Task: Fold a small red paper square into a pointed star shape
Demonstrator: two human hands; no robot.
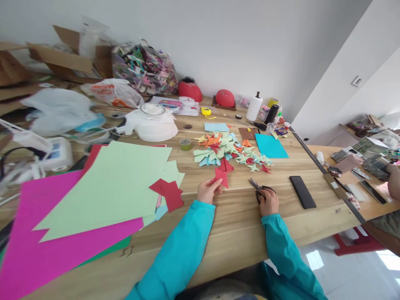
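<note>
My left hand [208, 190] pinches a small red folded paper shape [221, 176] just above the wooden table [237, 225]. My right hand [269, 201] is closed around the black handles of a pair of scissors [256, 187], whose blades lie on the table pointing up and left. Both arms wear teal sleeves. Just beyond my hands is a heap of folded paper shapes [231, 152] in green, orange, red and blue. A loose red paper scrap [168, 192] lies to the left of my left hand.
Large sheets of pale green paper [115, 183] and magenta paper [37, 250] cover the left of the table. A black phone [302, 191] lies right of the scissors, a blue sheet [271, 146] beyond it. A white pot [153, 121], bags and boxes crowd the back. Another person's arm [394, 181] shows at the right edge.
</note>
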